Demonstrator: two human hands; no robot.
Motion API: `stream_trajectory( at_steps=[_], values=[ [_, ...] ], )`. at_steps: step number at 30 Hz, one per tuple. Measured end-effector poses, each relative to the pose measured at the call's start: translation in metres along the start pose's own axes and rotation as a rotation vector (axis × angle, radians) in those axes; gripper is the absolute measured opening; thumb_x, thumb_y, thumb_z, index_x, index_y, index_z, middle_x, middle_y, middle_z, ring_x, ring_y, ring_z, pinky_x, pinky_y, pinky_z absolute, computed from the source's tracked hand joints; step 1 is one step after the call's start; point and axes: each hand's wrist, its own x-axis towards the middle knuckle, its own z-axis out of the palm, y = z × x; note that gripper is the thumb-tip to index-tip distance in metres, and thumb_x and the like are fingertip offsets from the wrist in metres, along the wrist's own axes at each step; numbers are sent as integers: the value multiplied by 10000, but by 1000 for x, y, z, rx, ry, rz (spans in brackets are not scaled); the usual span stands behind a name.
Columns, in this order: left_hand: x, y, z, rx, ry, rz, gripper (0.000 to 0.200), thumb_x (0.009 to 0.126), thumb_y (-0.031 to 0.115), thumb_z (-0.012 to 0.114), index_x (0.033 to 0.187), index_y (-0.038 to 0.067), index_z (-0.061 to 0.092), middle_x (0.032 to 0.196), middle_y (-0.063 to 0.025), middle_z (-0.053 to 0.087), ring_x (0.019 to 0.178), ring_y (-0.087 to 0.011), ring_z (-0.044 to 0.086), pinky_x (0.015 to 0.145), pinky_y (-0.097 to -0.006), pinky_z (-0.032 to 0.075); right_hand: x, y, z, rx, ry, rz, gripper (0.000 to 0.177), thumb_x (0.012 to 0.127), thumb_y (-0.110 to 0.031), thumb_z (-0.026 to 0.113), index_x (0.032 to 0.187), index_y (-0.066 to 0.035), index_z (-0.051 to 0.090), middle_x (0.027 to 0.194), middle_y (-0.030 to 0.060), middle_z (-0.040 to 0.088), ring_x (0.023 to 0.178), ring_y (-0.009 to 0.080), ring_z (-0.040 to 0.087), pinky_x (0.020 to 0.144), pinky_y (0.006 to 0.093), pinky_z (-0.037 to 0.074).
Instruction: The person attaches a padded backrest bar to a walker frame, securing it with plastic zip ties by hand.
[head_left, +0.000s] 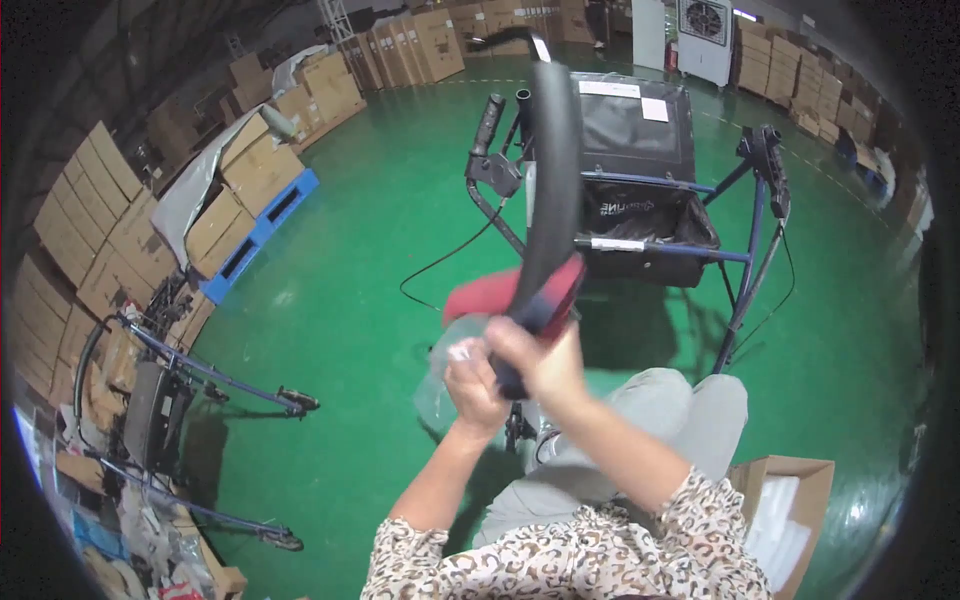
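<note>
Head view: the right hand (545,362) grips the lower end of a curved black bar (555,170), held upright before a walker (640,266); the left hand (474,388) clutches clear plastic (432,392) beside it.

Glossy green floor (365,235), taking up most of the view.
Blue-framed walker (640,266) stands ahead; second walker (158,415) at left; blue pallet (258,235) beyond it; open carton (818,505) at lower right; white fan unit (706,62) far back.
</note>
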Motion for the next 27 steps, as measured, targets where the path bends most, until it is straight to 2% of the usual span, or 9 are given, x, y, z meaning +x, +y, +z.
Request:
stream_trajectory(
  at_steps=[4,7,10,13,17,19,22,25,27],
  values=[
    [6,27,5,-588,120,-437,349,995,386,349,719,172,340,700,50,315,647,-93,310,634,-283,321,-25,29,-2,44,-38,-22,359,763,-222,770,1044,-65,611,1011,41,639,907,142,573,838,293,471],
    [32,47,-18,-183,143,-234,269,1023,303,297,859,100,366,762,-122,581,713,-196,554,707,-313,449,-14,23,-12,135,-90,-106,509,736,-140,781,1158,-40,515,1108,101,636,1015,191,591,946,340,437],
    [60,68,-30,-407,272,-332,325,1018,318,348,802,92,437,804,-199,667,760,-272,657,748,-376,520,-2,42,-30,-490,-191,-300,626,539,-33,672,1152,-24,542,999,102,543,870,260,538,765,348,423],
    [66,64,-41,-987,147,-550,334,935,283,415,871,16,607,882,-197,664,888,-307,640,748,-370,486,1,66,-34,-970,-305,-700,399,714,-331,712,817,-62,436,776,78,460,684,286,471,613,387,367],
    [62,48,-64,-1213,124,-497,216,923,195,403,896,107,598,706,-57,524,601,-207,475,679,-352,399,5,74,-45,-1161,-335,-969,72,776,-106,539,761,-62,484,749,73,498,638,232,481,637,342,388],
    [63,43,-81,-1274,108,-490,196,934,148,390,907,113,581,704,-32,517,579,-198,474,696,-364,427,13,69,-61,-1174,-364,-1041,109,809,6,413,764,-53,493,703,65,490,608,221,466,674,335,407],
    [65,31,-104,-1380,111,-514,172,952,141,365,850,94,496,722,-3,493,583,-162,468,709,-350,439,36,45,-98,-1242,-457,-1072,194,887,-5,455,740,-93,545,810,35,574,708,224,530,835,366,430],
    [65,15,-122,-1410,154,-559,210,959,167,360,801,89,474,716,-2,489,602,-162,479,719,-327,445,75,13,-129,-864,-544,-761,74,878,-47,573,876,-56,646,843,75,668,750,267,630,728,387,488],
    [61,11,-127,-1372,230,-595,207,958,177,361,812,80,471,733,-9,492,611,-166,479,716,-334,446,104,3,-165,-830,-228,-387,136,887,-137,429,784,-146,518,785,-15,508,732,162,443,670,336,369]
  ],
)
